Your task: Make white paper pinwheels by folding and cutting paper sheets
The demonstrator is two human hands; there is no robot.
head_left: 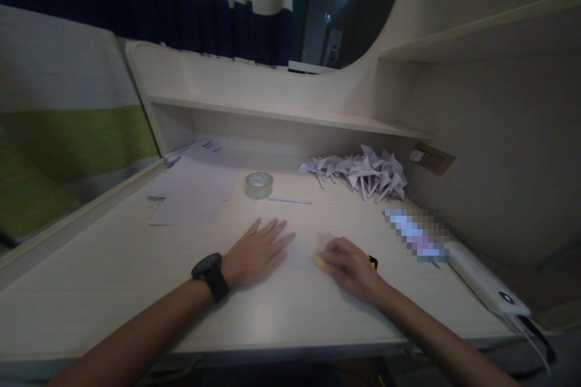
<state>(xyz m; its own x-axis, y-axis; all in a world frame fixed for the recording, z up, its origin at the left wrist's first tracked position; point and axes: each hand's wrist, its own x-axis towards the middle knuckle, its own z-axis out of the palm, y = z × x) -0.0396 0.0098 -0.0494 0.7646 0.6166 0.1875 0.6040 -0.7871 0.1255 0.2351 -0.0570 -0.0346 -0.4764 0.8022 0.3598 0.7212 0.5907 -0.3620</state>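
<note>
My left hand (259, 253), with a black watch at its wrist, lies flat with its fingers spread. Its fingertips press a white sheet of paper (300, 256) that is hard to tell from the pale desk. On the sheet's right side, my right hand (347, 266) is closed around a slim yellow-and-black utility knife (372, 262). Most of the knife is covered by the fingers, and its front end is blurred. Beyond my left hand are a roll of clear tape (259, 185) and a thin rolled paper stick (290, 201).
White paper sheets (195, 187) are stacked at the back left. Several folded paper pinwheels (363, 170) lie piled at the back right. On the right are a blurred-out phone-like object (415, 236) and a white long device (485, 278) with cables. A shelf (281, 113) spans the back.
</note>
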